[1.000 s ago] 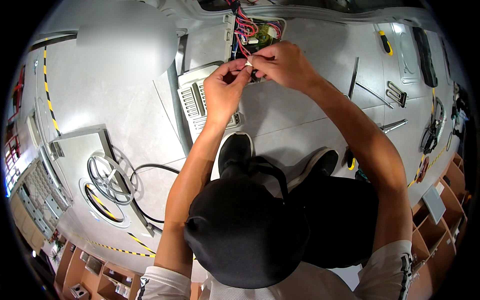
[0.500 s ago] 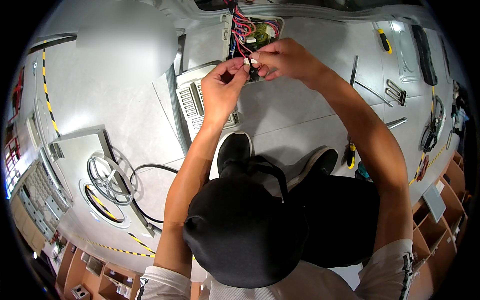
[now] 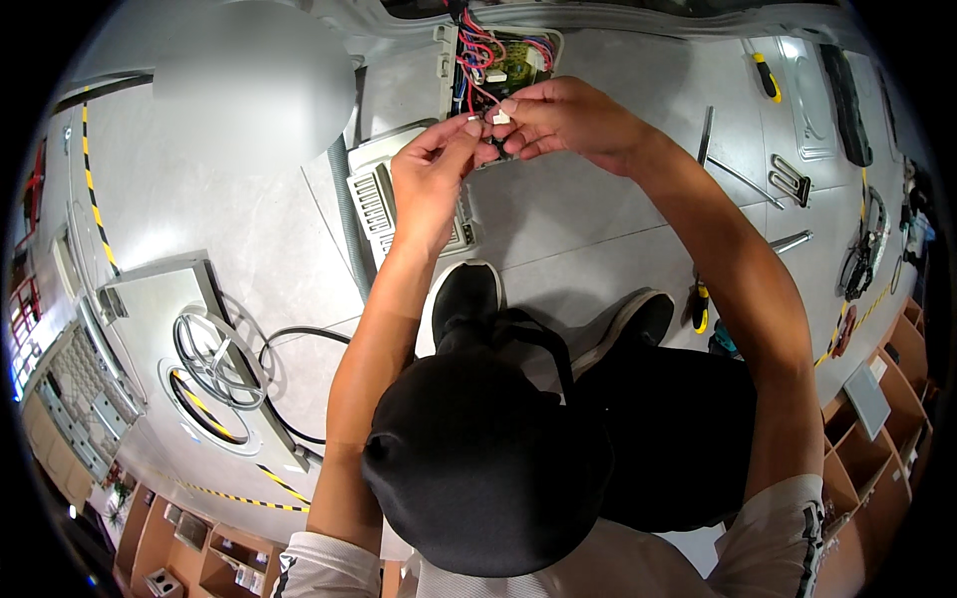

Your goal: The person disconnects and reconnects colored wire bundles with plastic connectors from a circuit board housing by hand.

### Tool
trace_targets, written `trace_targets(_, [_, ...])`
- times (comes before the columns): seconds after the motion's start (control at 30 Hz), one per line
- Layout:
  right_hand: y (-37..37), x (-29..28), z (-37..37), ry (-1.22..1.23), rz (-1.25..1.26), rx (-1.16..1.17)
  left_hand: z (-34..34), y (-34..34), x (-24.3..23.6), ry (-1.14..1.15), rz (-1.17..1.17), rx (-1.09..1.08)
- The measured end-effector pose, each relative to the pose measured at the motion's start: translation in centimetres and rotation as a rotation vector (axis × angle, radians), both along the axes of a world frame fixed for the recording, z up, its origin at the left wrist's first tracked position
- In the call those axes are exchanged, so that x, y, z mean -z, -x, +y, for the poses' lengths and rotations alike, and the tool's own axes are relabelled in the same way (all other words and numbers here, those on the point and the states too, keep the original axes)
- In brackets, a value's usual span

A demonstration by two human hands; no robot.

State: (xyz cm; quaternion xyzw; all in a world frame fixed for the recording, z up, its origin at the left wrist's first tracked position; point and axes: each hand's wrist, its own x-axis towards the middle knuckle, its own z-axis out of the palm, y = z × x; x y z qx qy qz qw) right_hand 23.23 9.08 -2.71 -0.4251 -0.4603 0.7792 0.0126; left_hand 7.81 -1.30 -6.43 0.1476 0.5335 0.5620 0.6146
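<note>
My left hand (image 3: 431, 179) pinches a small white wire connector (image 3: 474, 120) on a red wire. Close beside it, my right hand (image 3: 573, 120) holds another white wire connector (image 3: 500, 118) between thumb and forefinger. A narrow gap separates the two connectors. Just beyond my fingers lies an open control box with a green circuit board (image 3: 523, 65). Red, blue and pink wires (image 3: 478, 48) run over it from the top edge. My fingers hide the near end of the box.
Under my left forearm is a pale slotted plastic panel (image 3: 374, 204), with a grey corrugated hose (image 3: 347, 214) beside it. A washing-machine-like panel with a round opening (image 3: 204, 419) lies at left. Screwdrivers (image 3: 766, 78), metal rods (image 3: 743, 181) and a heating element (image 3: 790, 181) lie at right.
My left hand has shifted slightly left, away from my right. The white connectors, close together before, are now apart, one in each hand.
</note>
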Motion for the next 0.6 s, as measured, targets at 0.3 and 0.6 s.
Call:
trace_targets(0.3, [-0.3,0.1,0.0,0.051,0.082,0.022,-0.6,0.8,0.8,0.017,-0.435,-0.023])
trace_targets(0.6, [0.0,0.0,-0.2,0.018,0.061,0.033,-0.6,1.0,1.2,0.002,-0.539,-0.010])
